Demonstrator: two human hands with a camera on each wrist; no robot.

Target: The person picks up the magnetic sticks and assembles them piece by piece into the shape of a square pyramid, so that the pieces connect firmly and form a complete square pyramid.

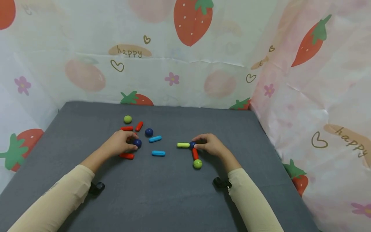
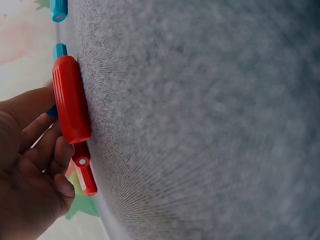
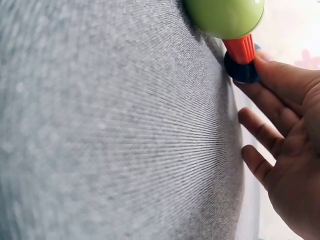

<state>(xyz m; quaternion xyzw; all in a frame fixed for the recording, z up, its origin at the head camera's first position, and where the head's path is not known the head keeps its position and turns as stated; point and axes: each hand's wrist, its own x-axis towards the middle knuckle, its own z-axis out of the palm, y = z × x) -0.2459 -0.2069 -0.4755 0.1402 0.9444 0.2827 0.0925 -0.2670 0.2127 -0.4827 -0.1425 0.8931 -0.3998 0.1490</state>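
Note:
In the head view my left hand (image 1: 117, 142) pinches a dark blue ball (image 1: 137, 143) between thumb and fingers, at the table's left part. Further right, my right hand (image 1: 214, 146) holds another dark blue ball (image 1: 192, 145) by its side. From that ball a yellow-green rod (image 1: 183, 145) sticks out to the left. A red rod (image 1: 195, 154) runs from it toward the front and ends at a green ball (image 1: 197, 164). The right wrist view shows thumb and index finger at the blue ball (image 3: 241, 71). In the left wrist view a red rod (image 2: 71, 100) mostly covers the left hand's ball.
Two light blue rods (image 1: 158, 153) lie between the hands. A loose dark blue ball (image 1: 149, 132), a green ball (image 1: 127, 119) and several red rods (image 1: 139, 126) lie around the left hand. The grey tabletop (image 1: 162, 199) meets a strawberry-printed curtain (image 1: 185, 74) behind and at the sides.

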